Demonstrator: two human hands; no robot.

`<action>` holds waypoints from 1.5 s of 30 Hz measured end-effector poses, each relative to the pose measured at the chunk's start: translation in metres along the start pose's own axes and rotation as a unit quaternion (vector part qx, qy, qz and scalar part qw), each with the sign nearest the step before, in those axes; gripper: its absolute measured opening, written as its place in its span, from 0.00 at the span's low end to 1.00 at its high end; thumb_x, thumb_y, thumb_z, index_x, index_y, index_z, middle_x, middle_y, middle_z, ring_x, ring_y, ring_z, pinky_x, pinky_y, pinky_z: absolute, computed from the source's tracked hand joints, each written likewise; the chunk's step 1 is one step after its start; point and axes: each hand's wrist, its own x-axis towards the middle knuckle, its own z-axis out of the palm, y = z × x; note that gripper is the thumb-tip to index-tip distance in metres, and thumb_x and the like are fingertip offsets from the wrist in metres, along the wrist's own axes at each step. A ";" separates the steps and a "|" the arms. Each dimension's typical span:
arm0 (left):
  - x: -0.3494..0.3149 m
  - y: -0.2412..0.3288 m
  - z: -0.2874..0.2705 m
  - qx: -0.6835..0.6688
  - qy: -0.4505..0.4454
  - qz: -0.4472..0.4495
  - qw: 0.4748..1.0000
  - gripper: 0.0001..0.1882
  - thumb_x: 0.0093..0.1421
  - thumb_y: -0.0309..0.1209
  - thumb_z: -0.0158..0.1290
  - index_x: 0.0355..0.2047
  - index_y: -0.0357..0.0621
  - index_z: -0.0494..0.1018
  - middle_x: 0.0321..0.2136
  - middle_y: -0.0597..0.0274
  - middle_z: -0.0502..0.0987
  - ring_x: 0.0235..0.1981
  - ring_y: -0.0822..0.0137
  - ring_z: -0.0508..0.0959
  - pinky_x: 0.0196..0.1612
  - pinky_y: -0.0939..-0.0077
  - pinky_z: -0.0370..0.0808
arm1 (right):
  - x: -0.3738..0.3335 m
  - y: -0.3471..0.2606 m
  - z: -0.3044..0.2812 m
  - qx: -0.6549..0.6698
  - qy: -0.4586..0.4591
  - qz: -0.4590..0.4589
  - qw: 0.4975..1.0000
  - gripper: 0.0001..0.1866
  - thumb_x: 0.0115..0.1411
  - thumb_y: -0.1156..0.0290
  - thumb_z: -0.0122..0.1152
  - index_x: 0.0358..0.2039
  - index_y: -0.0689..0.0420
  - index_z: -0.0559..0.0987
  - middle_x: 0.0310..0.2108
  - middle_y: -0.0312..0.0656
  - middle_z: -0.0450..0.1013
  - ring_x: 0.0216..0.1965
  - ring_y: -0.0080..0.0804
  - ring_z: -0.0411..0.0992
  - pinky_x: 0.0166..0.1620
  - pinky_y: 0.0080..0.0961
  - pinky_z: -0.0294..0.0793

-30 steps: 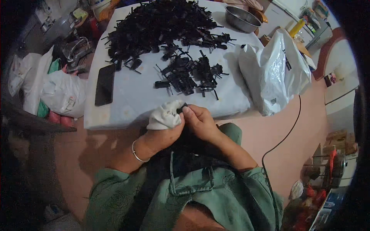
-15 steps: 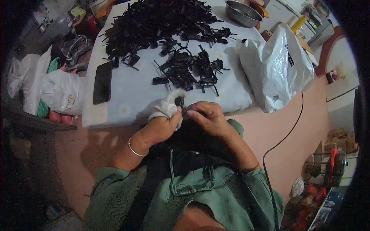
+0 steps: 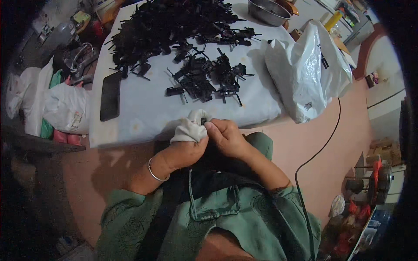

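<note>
Wiping a small black part [image 3: 203, 121] with a white cloth [image 3: 190, 128], held low at the table [image 3: 143, 117] edge.

Left hand [image 3: 185, 150] closed around cloth, bunched as a pad; right hand [image 3: 226, 137] pinched shut on part, pressed into cloth for purchase. Small heap [image 3: 204, 78] kept near, apparently within reach; large heap [image 3: 170, 24] set well behind. Phone [image 3: 110, 95] parked left, bag [image 3: 305, 71] right, both apart from the heaps.

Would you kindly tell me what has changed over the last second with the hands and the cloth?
Little has changed. The left hand keeps the white cloth bunched, and the right hand has closed in, fingertips pressing at the cloth's top edge by a small black part. Nothing was let go. The piles of black parts, the phone and the white bag lie as before.
</note>
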 end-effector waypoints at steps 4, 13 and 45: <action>-0.007 0.000 -0.004 0.087 -0.081 0.003 0.993 0.08 0.49 0.25 0.45 0.31 0.35 0.67 0.33 0.47 0.68 0.30 0.47 0.70 0.34 0.65 0.68 | -0.003 0.003 -0.007 0.011 -0.026 0.032 0.999 0.14 0.60 0.67 0.46 0.24 0.64 0.70 0.17 0.40 0.66 0.23 0.19 0.60 0.27 0.25 0.64; 0.014 -0.008 -0.011 0.032 -0.006 0.007 0.999 0.14 0.53 0.28 0.50 0.39 0.35 0.69 0.36 0.49 0.72 0.36 0.57 0.73 0.39 0.73 0.69 | 0.011 0.034 -0.065 -0.484 0.226 -0.047 0.844 0.07 0.51 0.68 0.55 0.25 0.59 0.70 0.20 0.49 0.69 0.20 0.44 0.68 0.24 0.34 0.66; 0.021 0.017 -0.046 -0.374 -0.224 -0.180 0.882 0.14 0.49 0.21 0.53 0.37 0.35 0.67 0.36 0.55 0.73 0.36 0.73 0.71 0.39 0.80 0.68 | -0.003 0.007 -0.028 0.289 -0.123 0.140 0.939 0.11 0.60 0.65 0.47 0.31 0.59 0.74 0.23 0.27 0.69 0.23 0.13 0.63 0.26 0.12 0.62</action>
